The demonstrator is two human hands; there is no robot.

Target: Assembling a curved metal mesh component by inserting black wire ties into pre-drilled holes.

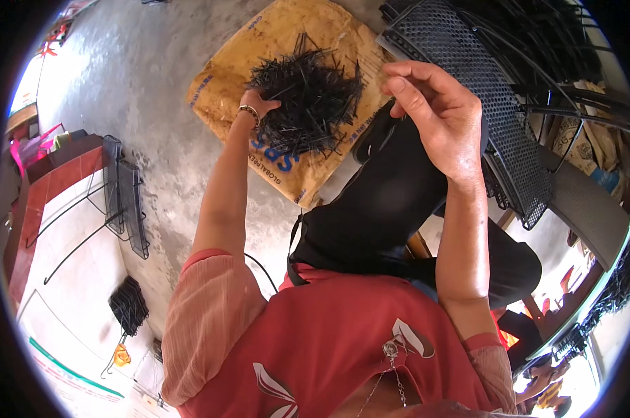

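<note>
1. Left hand (261,108) reaches into the near-left edge of a pile of thin black strips (308,104); I cannot tell what its partly hidden fingers grip.
2. Right hand (444,122) is raised, fingers curled toward the thumb; from my remote post I cannot tell whether it pinches anything.
3. I see the pile lying on a yellow sack (329,21), near black mesh panels (461,49).

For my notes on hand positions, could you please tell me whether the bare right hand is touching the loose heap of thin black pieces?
Apart: the head view shows the flat yellow sack between the right hand and the heap.
</note>
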